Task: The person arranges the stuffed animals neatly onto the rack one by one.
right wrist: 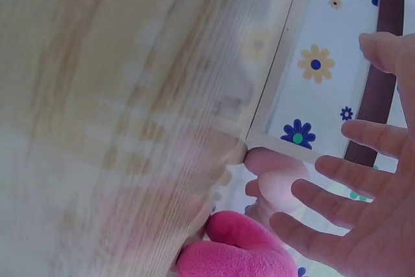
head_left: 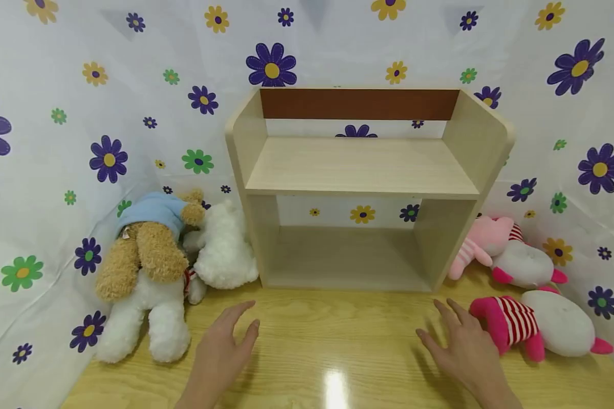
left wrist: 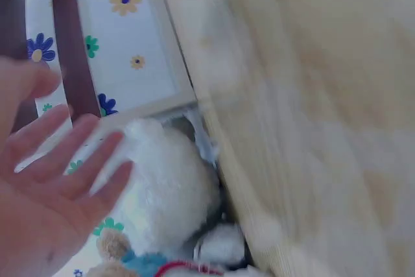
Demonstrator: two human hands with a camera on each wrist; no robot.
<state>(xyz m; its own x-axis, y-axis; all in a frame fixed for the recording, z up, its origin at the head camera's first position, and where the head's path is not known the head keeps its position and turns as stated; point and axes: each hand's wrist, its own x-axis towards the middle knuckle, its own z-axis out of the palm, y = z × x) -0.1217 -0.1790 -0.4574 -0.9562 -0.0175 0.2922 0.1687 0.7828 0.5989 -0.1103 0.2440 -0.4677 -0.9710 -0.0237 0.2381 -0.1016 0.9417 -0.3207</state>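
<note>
Here we see left hand [head_left: 220, 352] and right hand [head_left: 463, 346] spread wide, holding nothing, over near table [head_left: 332, 346]. Right hand just beside pink striped plush [head_left: 511, 324]; left near white plush [head_left: 225, 247]. Wooden shelf [head_left: 360, 165] far centre.

A pale wooden two-tier shelf [head_left: 360, 170] (brown back rail on top) stands before the white flower-printed cloth backdrop [head_left: 56, 113].

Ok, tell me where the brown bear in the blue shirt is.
In the head view the brown bear lies left of the wooden shelf, draped over a white plush, with another white plush between it and the shelf.
</note>
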